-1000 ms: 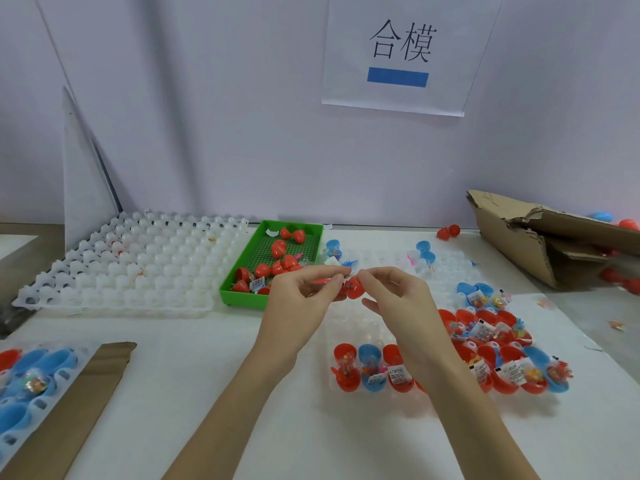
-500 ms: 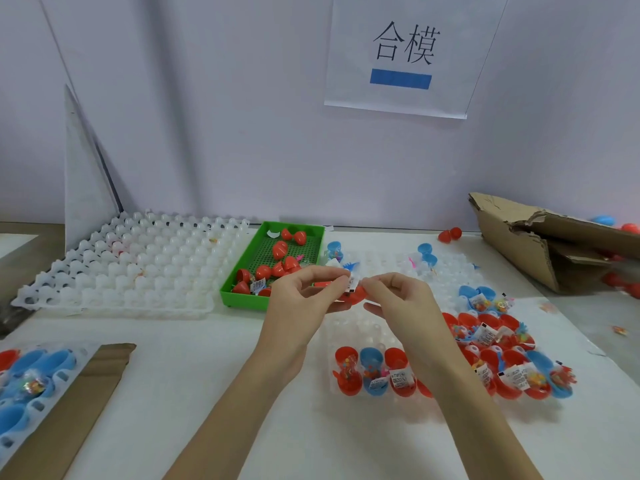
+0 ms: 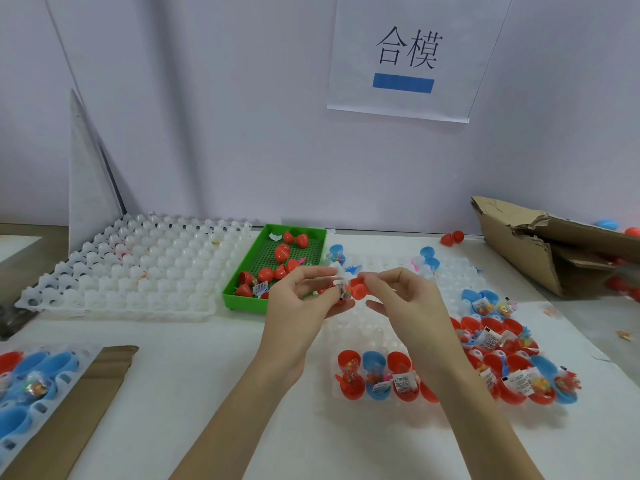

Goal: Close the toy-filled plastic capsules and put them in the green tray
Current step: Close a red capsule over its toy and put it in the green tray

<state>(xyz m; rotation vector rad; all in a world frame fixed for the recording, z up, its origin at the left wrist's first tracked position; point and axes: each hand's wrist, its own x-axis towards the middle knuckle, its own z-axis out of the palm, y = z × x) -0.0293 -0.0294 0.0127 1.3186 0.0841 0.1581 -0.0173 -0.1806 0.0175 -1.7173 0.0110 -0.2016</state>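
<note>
Both hands are raised above the white table, just right of the green tray [image 3: 242, 299]. My left hand [image 3: 304, 299] pinches one side of a red capsule [image 3: 358, 289] with a white-labelled toy packet sticking out of it. My right hand [image 3: 401, 299] pinches the capsule's other red half. The halves are apart, hinged open. The green tray holds several closed red capsules [image 3: 282, 252]. In front of my hands a clear holder [image 3: 367, 327] carries several open red and blue capsules [image 3: 375, 375] with toys inside.
A big white cell tray [image 3: 131, 271] lies left of the green tray. A torn cardboard box [image 3: 540, 244] sits at the far right with loose capsules behind it. At the near left are blue and red capsules [image 3: 31, 382] in a holder beside a cardboard sheet [image 3: 86, 393].
The two hands have drawn slightly apart, so the red capsule half in my right hand shows more. The label packet has shifted toward my left fingers.
</note>
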